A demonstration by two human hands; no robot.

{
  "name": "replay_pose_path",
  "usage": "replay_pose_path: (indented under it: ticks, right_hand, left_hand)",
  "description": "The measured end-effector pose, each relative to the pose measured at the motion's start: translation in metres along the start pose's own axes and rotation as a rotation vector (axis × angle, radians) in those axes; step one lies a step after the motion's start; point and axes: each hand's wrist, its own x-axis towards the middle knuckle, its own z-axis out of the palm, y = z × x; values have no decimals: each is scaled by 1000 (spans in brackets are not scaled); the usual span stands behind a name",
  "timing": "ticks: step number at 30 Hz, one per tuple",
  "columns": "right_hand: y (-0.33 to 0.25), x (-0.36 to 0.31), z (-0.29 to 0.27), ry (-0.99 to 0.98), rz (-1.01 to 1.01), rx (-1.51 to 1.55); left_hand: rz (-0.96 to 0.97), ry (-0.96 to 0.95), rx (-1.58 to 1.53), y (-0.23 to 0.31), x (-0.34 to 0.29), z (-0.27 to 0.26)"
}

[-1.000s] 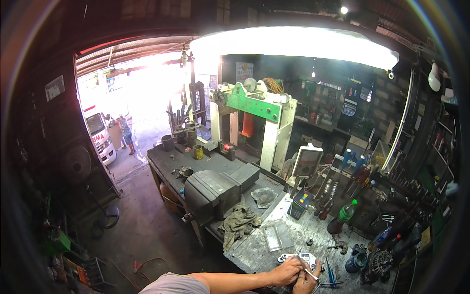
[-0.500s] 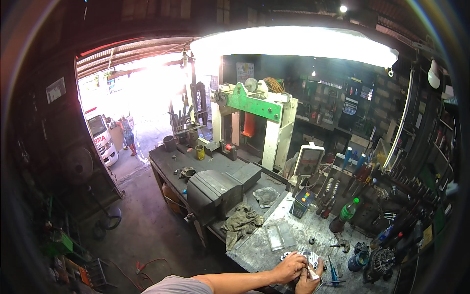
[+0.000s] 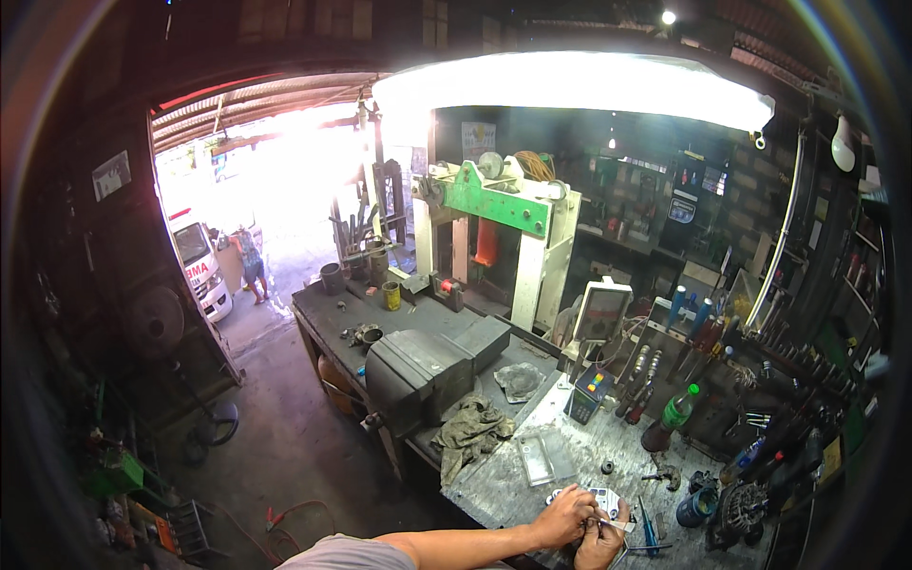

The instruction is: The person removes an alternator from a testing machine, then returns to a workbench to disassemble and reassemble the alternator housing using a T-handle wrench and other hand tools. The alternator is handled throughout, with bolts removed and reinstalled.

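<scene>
Low in the head view, my left hand [image 3: 566, 514] reaches in from the left with its fingers bent and pressed together; what sits in its fingertips is too small to make out. Close against it, my right hand [image 3: 598, 545] is closed around a silver metal part [image 3: 606, 498] with dark openings, which rests at the bench surface. A thin pale strip [image 3: 622, 524] sticks out beside the right fingers. A blue-handled screwdriver [image 3: 648, 521] lies just right of my hands. Beyond them are a small dark ring [image 3: 607, 467] and a clear shallow plastic box [image 3: 538, 458].
A large vise [image 3: 418, 369] and a crumpled rag [image 3: 469, 424] lie to the left. On the right stand a green-capped bottle [image 3: 671, 418], a blue can [image 3: 696, 507] and an alternator-like part [image 3: 738, 513]. A battery-like box [image 3: 589, 395] and a green-beamed press [image 3: 494, 201] stand farther back.
The pale strip by my right hand has swung from pointing down toward me to lying more sideways to the right. My hands stay in nearly the same place.
</scene>
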Motion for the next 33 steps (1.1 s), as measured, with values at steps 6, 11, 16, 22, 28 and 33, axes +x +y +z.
replay_pose_path:
  ticks: [6,11,16,22,28,33]
  right_hand:
    - [2,8,0,44,-346,-117]
    - [-17,5,-7,69,-39,53]
    - [-12,5,-4,49,-15,104]
    - [-15,3,-7,110,-72,-1]
    - [-19,5,-12,-31,83,82]
    - [-10,6,-10,-61,-18,12]
  left_hand:
    - [70,-8,-139,-2,-1,0]
    - [-67,-69,-118,0,-1,-2]
    - [18,-39,-71,3,-3,1]
    - [-33,-38,25,-1,-3,0]
    - [78,44,-45,2,-8,-2]
    - [-38,-130,78,-5,-4,-3]
